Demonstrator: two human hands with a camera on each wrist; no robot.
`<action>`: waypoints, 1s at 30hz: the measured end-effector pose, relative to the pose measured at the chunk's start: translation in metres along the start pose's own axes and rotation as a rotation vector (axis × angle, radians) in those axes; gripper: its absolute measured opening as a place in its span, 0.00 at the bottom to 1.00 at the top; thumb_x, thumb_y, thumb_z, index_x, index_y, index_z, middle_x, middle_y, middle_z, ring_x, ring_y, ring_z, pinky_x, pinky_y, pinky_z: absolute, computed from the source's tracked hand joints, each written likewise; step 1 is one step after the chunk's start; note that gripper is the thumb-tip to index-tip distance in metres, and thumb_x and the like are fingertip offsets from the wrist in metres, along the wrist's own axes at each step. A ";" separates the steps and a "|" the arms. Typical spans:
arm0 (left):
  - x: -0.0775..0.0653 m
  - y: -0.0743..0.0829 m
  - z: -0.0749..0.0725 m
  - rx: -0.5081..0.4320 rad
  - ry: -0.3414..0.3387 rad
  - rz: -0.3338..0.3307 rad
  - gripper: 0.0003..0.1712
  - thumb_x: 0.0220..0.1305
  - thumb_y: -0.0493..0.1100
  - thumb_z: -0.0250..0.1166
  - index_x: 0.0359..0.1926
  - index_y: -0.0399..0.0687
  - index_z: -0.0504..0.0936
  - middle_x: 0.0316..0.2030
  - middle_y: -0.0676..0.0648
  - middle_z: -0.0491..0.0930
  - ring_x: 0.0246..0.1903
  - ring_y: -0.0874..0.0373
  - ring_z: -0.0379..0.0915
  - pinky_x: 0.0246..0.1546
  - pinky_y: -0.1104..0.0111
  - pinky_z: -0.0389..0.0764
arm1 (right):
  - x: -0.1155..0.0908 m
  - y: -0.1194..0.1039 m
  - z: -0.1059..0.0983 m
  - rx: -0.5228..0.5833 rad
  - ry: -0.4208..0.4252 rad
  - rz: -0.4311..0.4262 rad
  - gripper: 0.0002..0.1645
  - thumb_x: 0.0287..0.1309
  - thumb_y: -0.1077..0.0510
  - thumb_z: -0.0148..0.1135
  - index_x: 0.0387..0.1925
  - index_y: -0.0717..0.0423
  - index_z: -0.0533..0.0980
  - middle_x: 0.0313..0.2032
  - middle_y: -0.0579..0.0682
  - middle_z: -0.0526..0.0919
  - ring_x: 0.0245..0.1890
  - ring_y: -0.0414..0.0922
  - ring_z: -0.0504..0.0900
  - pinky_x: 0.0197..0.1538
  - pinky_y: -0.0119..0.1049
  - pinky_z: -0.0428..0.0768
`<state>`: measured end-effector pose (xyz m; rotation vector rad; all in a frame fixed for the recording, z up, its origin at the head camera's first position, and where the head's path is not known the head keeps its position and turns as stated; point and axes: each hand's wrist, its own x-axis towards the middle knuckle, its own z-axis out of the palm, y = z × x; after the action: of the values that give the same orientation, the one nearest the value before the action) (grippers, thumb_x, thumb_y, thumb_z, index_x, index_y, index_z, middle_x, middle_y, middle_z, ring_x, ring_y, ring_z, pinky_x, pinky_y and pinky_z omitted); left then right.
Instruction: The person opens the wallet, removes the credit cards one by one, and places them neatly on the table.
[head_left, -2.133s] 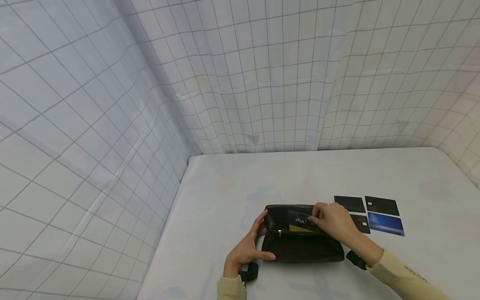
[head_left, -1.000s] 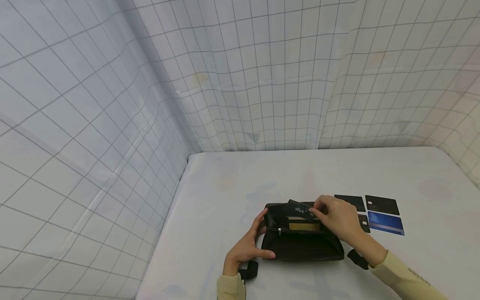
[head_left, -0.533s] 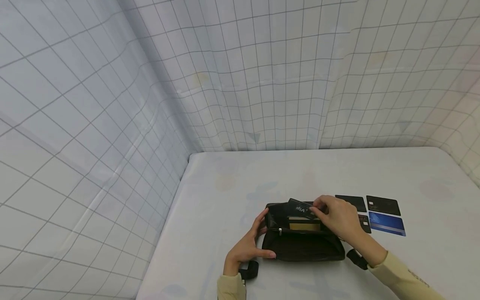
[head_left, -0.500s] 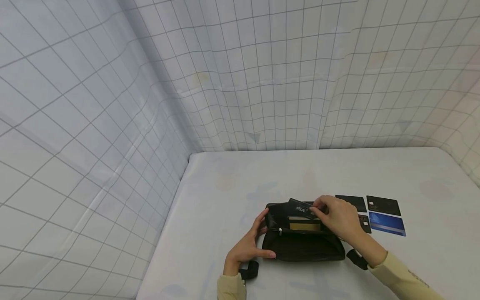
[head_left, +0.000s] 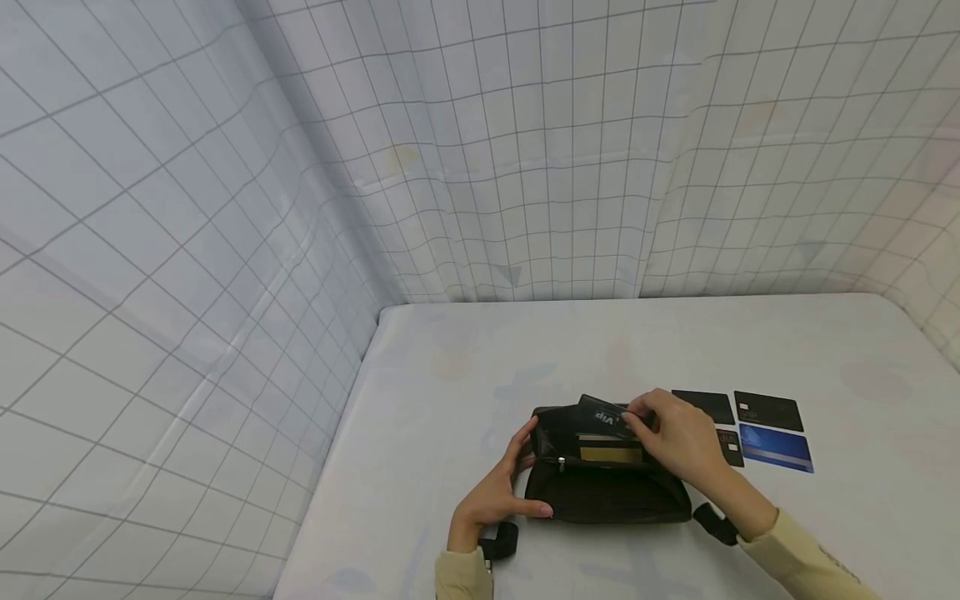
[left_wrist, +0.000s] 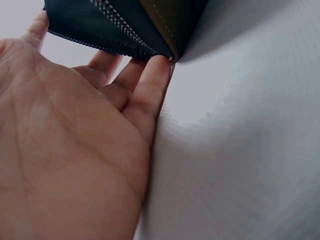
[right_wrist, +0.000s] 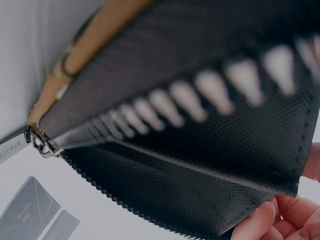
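An unzipped black wallet (head_left: pixel 607 498) lies spread on the table in the head view, its inner slots uncovered. My left hand (head_left: pixel 491 500) grips its left end, thumb along the front edge and fingers at the back corner. In the left wrist view, fingertips (left_wrist: pixel 152 77) touch the zipped edge. Between thumb and fingers, my right hand (head_left: pixel 678 437) pinches a black card (head_left: pixel 603 415) lettered "Vip", tilted above the inner slots. A gold-coloured strip (head_left: pixel 611 454) shows in the wallet below that card. The right wrist view shows a zip pull (right_wrist: pixel 42 142) and the wallet's side close up.
To the right lie a blue card (head_left: pixel 776 447), a black card with a chip (head_left: pixel 768 411) and two more black cards, partly behind my right hand. The white table (head_left: pixel 420 383) meets grid-patterned curtains (head_left: pixel 525 208) at the back and left.
Since the oldest frame, my right hand has lifted the Vip card up and back, uncovering more of the gold-coloured strip. In the last half second it has barely moved. The left hand stays put.
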<state>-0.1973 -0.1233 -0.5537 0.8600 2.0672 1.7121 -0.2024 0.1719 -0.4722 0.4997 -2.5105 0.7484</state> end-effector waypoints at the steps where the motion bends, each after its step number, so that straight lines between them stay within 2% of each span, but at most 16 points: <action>1: 0.000 0.000 0.000 0.001 0.001 0.007 0.64 0.50 0.51 0.75 0.75 0.65 0.38 0.73 0.50 0.41 0.69 0.53 0.44 0.65 0.61 0.57 | 0.000 0.000 0.000 0.001 0.003 0.000 0.06 0.49 0.59 0.73 0.29 0.51 0.81 0.25 0.40 0.76 0.18 0.32 0.68 0.15 0.27 0.64; 10: -0.001 0.003 0.000 0.000 0.001 0.004 0.65 0.49 0.49 0.76 0.75 0.63 0.37 0.72 0.48 0.43 0.69 0.52 0.45 0.65 0.60 0.58 | 0.000 0.002 -0.003 0.066 0.003 0.022 0.05 0.51 0.59 0.71 0.30 0.51 0.81 0.24 0.39 0.75 0.18 0.32 0.67 0.15 0.28 0.64; 16: -0.001 0.027 0.001 -0.012 -0.003 0.018 0.64 0.51 0.46 0.75 0.75 0.52 0.38 0.72 0.42 0.43 0.68 0.47 0.45 0.64 0.55 0.57 | 0.002 0.005 -0.004 0.108 -0.012 0.056 0.04 0.54 0.57 0.70 0.32 0.51 0.81 0.20 0.36 0.74 0.17 0.32 0.67 0.14 0.29 0.64; 18: -0.001 0.030 0.001 -0.018 -0.005 0.009 0.64 0.51 0.45 0.75 0.75 0.52 0.38 0.72 0.42 0.43 0.68 0.46 0.45 0.65 0.54 0.57 | 0.002 0.006 -0.003 0.114 -0.010 0.059 0.04 0.54 0.57 0.69 0.33 0.51 0.81 0.19 0.36 0.74 0.16 0.31 0.67 0.13 0.29 0.64; 21: -0.001 0.026 0.001 -0.011 0.001 0.001 0.64 0.51 0.46 0.76 0.75 0.55 0.38 0.72 0.43 0.44 0.68 0.48 0.46 0.65 0.55 0.57 | 0.003 0.009 -0.002 0.114 0.002 0.053 0.05 0.54 0.58 0.70 0.33 0.51 0.81 0.18 0.35 0.73 0.15 0.31 0.68 0.13 0.29 0.63; 26: -0.001 0.008 0.001 0.000 0.009 -0.007 0.65 0.49 0.47 0.76 0.75 0.63 0.38 0.72 0.47 0.44 0.68 0.51 0.46 0.65 0.58 0.58 | 0.003 0.011 -0.002 0.117 0.018 0.034 0.06 0.52 0.59 0.70 0.33 0.51 0.80 0.17 0.34 0.71 0.15 0.31 0.68 0.13 0.29 0.63; 30: 0.000 0.003 0.001 -0.003 0.012 0.009 0.65 0.49 0.47 0.76 0.75 0.64 0.38 0.72 0.47 0.44 0.68 0.51 0.47 0.65 0.58 0.58 | 0.003 0.010 -0.002 0.126 0.018 0.029 0.06 0.53 0.59 0.70 0.34 0.51 0.80 0.17 0.33 0.69 0.15 0.31 0.67 0.13 0.29 0.62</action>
<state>-0.1961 -0.1223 -0.5511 0.8608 2.0710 1.7287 -0.2086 0.1809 -0.4734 0.4988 -2.4696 0.9221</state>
